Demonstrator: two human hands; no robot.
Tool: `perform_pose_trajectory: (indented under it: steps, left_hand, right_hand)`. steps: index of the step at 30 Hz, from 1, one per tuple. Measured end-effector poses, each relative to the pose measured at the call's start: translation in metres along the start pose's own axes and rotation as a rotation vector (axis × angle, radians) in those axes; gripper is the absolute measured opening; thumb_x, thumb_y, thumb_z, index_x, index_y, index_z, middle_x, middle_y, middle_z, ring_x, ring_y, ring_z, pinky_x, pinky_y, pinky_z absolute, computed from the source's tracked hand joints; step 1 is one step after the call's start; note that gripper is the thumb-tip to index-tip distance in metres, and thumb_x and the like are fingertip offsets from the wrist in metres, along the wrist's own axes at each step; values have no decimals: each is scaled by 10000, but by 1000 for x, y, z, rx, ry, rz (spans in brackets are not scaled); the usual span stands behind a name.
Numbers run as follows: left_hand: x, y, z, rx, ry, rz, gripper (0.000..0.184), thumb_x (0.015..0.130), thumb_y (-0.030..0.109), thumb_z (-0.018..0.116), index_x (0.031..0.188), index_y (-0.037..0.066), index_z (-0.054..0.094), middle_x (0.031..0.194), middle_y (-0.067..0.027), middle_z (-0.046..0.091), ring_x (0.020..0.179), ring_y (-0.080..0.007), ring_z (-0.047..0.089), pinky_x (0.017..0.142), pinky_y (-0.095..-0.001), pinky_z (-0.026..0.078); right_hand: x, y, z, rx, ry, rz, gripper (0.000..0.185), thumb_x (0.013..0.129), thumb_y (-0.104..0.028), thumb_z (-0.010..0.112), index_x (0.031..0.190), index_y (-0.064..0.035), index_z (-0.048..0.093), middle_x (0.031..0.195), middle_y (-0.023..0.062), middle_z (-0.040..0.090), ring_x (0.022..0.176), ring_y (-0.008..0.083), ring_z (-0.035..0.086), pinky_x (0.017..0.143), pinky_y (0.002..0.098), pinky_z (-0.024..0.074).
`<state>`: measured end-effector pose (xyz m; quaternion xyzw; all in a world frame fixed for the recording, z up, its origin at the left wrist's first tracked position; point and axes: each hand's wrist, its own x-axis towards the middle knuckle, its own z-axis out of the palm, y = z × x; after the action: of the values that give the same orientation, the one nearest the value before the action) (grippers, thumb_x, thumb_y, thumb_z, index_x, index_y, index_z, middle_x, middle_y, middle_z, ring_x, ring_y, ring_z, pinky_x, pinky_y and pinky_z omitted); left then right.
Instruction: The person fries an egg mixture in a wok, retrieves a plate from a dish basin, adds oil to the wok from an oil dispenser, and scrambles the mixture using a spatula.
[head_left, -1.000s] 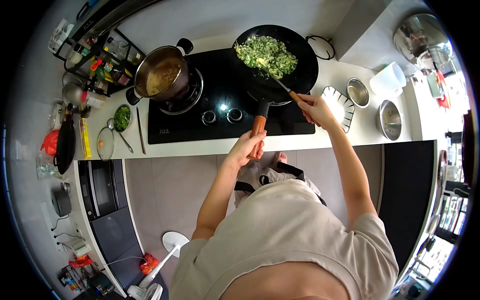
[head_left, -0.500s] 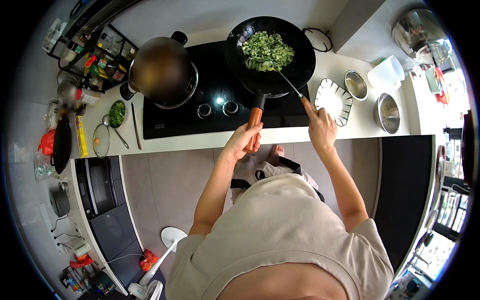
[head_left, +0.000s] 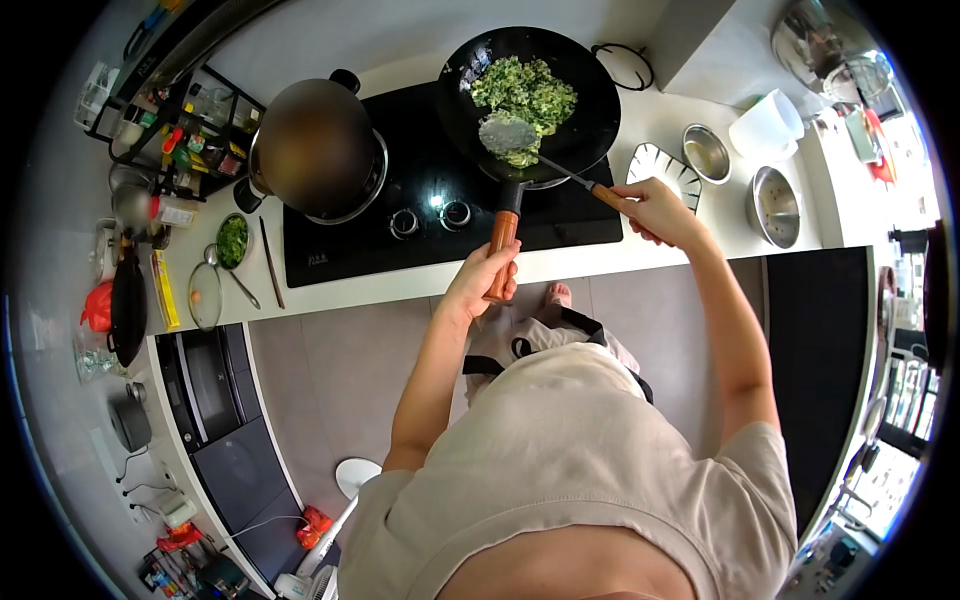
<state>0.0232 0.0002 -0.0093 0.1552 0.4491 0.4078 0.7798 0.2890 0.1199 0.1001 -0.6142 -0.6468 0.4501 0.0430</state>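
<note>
The food (head_left: 525, 95) lay in the wok (head_left: 592, 125), upper centre of the frame, up and to the left of the right hand (head_left: 660, 212). That hand was closed round the spatula (head_left: 563, 170), whose long axis slanted up-left, its head at the food's lower edge. The left hand (head_left: 483, 280), mid-frame, gripped the wok's near-upright handle (head_left: 505, 235).

Brt light from R, hob (head_left: 425, 160) glare, pot (head_left: 312, 145) blurred.

A stove (head_left: 425, 165), wok (head_left: 588, 125) and probably seasoning bottles (head_left: 208, 148) mark a kitchen.
</note>
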Motion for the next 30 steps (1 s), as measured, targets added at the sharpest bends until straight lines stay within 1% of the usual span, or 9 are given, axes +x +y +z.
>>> perform_pose_trajectory:
  steps: [5, 10, 11, 15, 20, 23, 25, 27, 30]
  left_hand:
    - [1, -1, -2, -10, 3, 3, 364, 903, 276, 656, 1155, 46, 529, 724, -27, 547, 504, -118, 529, 430, -242, 417]
    - [0, 0, 1, 4, 10, 5, 375, 905, 277, 650, 1166, 40, 520, 721, -29, 547, 506, -115, 537, 422, -248, 421]
    - [-1, 1, 1, 4, 11, 5, 374, 906, 276, 647, 1166, 40, 519, 721, -29, 546, 506, -115, 536, 422, -248, 421]
    - [0, 0, 0, 0, -11, 13, 372, 910, 272, 639, 1170, 37, 515, 723, -31, 544, 502, -115, 532, 422, -247, 421]
    - [1, 1, 0, 0, -25, 17, 266, 914, 281, 639, 1048, 88, 514, 709, -19, 545, 484, -112, 534, 416, -257, 422]
    - [1, -2, -2, -8, -23, 17, 273, 913, 278, 641, 1060, 85, 517, 708, -20, 544, 484, -113, 532, 418, -260, 421]
    - [2, -4, -1, -11, -17, 20, 271, 910, 280, 645, 1048, 85, 516, 707, -20, 543, 483, -115, 530, 418, -262, 420]
    - [3, -5, -2, -20, -22, 12, 346, 914, 275, 640, 1137, 51, 499, 724, -30, 544, 494, -122, 528, 427, -258, 421]
    - [4, -6, -4, -25, -26, 12, 379, 917, 272, 635, 1176, 34, 492, 734, -37, 544, 500, -129, 526, 434, -260, 421]
  right_hand:
    - [13, -24, -41, 29, -152, 22, 355, 879, -165, 556, 1173, 12, 646, 549, 34, 527, 398, 95, 459, 352, 264, 342]
    - [-11, -63, -60, -255, -87, 33, 434, 873, -501, 628, 1038, -113, 733, 518, 2, 482, 407, 92, 433, 379, 249, 352]
    - [-12, -65, -69, -314, -56, 35, 382, 907, -391, 602, 1055, -58, 715, 500, 29, 488, 354, 94, 417, 337, 254, 327]
    - [-9, -75, -107, -716, 67, -53, 302, 911, -299, 587, 961, -36, 729, 514, 83, 545, 365, 166, 495, 332, 305, 356]
    - [13, -86, -98, -892, 129, -97, 365, 905, -254, 597, 699, 41, 656, 545, 197, 570, 439, 311, 552, 472, 429, 449]
    - [39, -70, -59, -662, 144, 32, 261, 895, -240, 593, 942, -12, 711, 697, 214, 635, 575, 353, 618, 625, 443, 508]
    - [76, -8, -30, -685, 248, -317, 283, 900, -197, 520, 1099, -85, 688, 767, 188, 676, 730, 343, 673, 709, 446, 536]
    - [66, 2, -2, -505, 277, -210, 327, 900, -178, 499, 1180, -181, 667, 843, 202, 676, 831, 375, 656, 786, 458, 511]
    - [43, 6, 12, -384, 309, -231, 315, 901, -180, 500, 1165, -154, 670, 844, 219, 665, 817, 386, 651, 768, 463, 510]
